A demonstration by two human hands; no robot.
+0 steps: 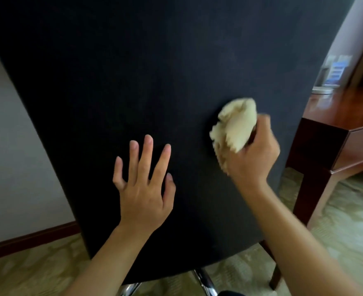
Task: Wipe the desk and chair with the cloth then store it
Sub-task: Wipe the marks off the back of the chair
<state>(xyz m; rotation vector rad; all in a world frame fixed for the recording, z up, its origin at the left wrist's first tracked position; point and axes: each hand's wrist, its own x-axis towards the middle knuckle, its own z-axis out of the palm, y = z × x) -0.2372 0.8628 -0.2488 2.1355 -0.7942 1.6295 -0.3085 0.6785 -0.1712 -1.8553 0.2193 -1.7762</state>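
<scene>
Cloth: the cream cloth (233, 129), right of centre in the frame, is bunched into a soft wad pressed against the black chair back (155, 82).
Feel: it looks light, limp and easily squashed; best held in a full fist round the bundle so no loose corner drags.
Right hand (254, 154): fingers closed round the cloth.
Left hand (144, 184): fingers spread apart, flat on the chair back, probably bracing it.
Table (334, 133): reddish wood, at right edge, apart from the cloth.
</scene>
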